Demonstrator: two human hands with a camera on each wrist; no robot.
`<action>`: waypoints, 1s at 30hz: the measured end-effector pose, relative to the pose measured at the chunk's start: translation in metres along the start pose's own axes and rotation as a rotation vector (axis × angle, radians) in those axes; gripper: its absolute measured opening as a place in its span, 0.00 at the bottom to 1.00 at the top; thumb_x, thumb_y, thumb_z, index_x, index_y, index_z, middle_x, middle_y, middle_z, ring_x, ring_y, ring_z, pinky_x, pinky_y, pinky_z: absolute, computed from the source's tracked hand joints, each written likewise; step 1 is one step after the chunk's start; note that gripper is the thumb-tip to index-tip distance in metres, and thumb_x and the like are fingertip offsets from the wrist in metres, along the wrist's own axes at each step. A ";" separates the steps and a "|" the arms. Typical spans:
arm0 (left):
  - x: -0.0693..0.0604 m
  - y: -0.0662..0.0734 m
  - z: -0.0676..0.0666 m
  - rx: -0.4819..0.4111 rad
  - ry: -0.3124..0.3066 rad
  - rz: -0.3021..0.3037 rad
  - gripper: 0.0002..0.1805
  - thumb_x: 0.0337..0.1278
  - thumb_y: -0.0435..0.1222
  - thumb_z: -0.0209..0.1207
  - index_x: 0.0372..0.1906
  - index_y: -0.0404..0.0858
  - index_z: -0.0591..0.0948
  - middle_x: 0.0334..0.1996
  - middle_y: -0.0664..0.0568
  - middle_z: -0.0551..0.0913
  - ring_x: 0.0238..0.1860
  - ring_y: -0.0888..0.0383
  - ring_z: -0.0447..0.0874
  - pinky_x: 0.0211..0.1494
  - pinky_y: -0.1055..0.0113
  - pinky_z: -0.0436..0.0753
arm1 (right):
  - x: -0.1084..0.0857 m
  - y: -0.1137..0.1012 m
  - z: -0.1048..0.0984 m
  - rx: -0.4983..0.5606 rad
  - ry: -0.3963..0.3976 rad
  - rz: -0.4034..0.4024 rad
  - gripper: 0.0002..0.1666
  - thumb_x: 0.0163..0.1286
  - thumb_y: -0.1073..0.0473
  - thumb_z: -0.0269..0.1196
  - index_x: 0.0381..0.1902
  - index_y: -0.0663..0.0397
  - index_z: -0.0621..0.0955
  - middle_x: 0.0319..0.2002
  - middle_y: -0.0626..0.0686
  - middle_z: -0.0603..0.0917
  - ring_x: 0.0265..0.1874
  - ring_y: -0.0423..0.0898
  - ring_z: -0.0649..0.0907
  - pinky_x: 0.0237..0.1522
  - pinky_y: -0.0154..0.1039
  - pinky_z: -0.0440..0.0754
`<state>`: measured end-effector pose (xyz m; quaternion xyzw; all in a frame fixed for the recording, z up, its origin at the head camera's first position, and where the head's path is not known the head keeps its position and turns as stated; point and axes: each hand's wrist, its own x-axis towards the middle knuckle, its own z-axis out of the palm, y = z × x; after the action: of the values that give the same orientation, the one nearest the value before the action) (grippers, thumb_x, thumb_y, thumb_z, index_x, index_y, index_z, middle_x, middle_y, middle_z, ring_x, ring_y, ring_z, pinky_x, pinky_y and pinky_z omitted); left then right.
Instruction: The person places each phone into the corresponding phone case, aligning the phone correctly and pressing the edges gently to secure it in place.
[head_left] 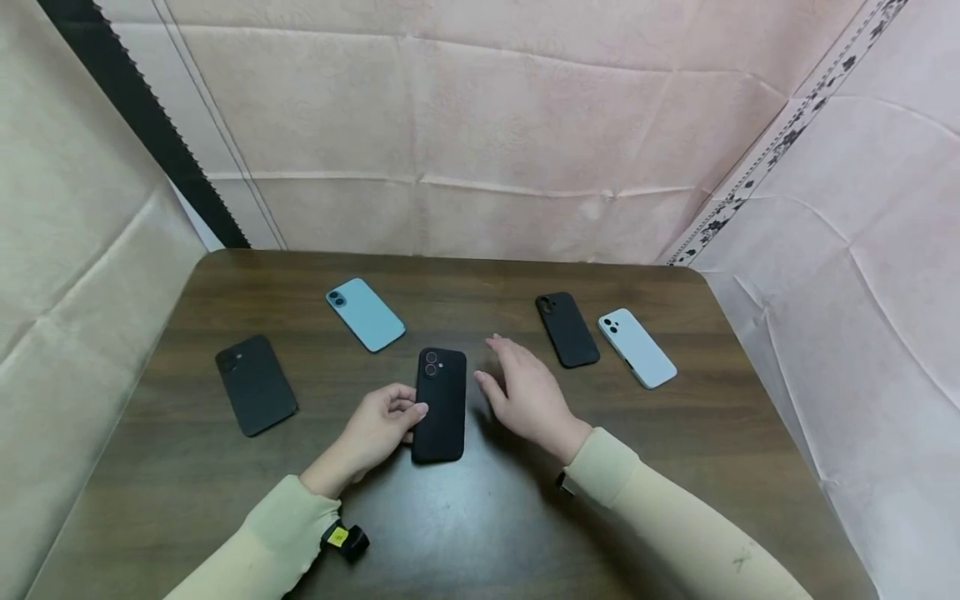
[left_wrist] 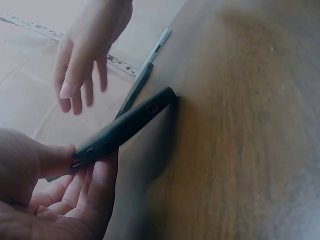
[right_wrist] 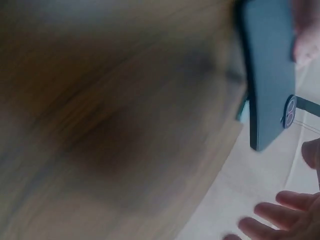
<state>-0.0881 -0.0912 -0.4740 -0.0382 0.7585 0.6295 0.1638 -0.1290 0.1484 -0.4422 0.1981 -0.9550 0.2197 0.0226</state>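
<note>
A black phone with two round lenses is held by its left edge in my left hand, thumb on top and fingers beneath. The left wrist view shows the phone edge-on, tilted off the table, pinched by the left hand. My right hand hovers to the right of the phone with fingers extended, not touching it. In the right wrist view the phone shows its lenses, and the right hand has its fingers spread below it.
On the wooden table lie a dark phone at left, a light blue phone at back left, and a black case-like phone beside a white-blue phone at right. Pale cloth hangs behind the table.
</note>
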 end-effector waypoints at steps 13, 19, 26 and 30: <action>0.004 -0.001 -0.005 0.241 -0.007 -0.006 0.20 0.60 0.37 0.64 0.53 0.30 0.75 0.36 0.48 0.82 0.31 0.56 0.82 0.34 0.62 0.83 | -0.008 0.014 0.003 -0.159 -0.012 -0.002 0.43 0.71 0.31 0.47 0.73 0.52 0.61 0.73 0.55 0.59 0.72 0.54 0.57 0.70 0.54 0.54; 0.000 0.005 -0.002 0.549 0.024 0.033 0.41 0.55 0.44 0.68 0.68 0.31 0.63 0.33 0.53 0.80 0.33 0.60 0.79 0.39 0.61 0.79 | -0.008 0.017 0.003 -0.227 0.011 -0.030 0.45 0.70 0.29 0.46 0.74 0.51 0.60 0.74 0.55 0.58 0.73 0.54 0.55 0.69 0.58 0.52; -0.005 0.012 0.010 0.725 0.039 0.093 0.56 0.47 0.51 0.71 0.72 0.30 0.53 0.52 0.35 0.79 0.46 0.48 0.80 0.47 0.53 0.79 | -0.007 0.018 0.002 -0.277 0.014 -0.053 0.47 0.68 0.27 0.46 0.74 0.51 0.60 0.74 0.56 0.57 0.73 0.55 0.53 0.69 0.60 0.50; -0.006 0.016 0.013 0.773 0.037 0.078 0.57 0.47 0.52 0.72 0.71 0.26 0.54 0.59 0.30 0.72 0.54 0.42 0.77 0.52 0.50 0.77 | -0.007 0.018 0.003 -0.271 0.007 -0.051 0.47 0.68 0.27 0.46 0.74 0.51 0.60 0.74 0.56 0.57 0.73 0.55 0.53 0.69 0.60 0.51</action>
<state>-0.0845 -0.0761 -0.4588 0.0437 0.9435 0.3023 0.1284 -0.1295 0.1651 -0.4531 0.2166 -0.9705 0.0887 0.0583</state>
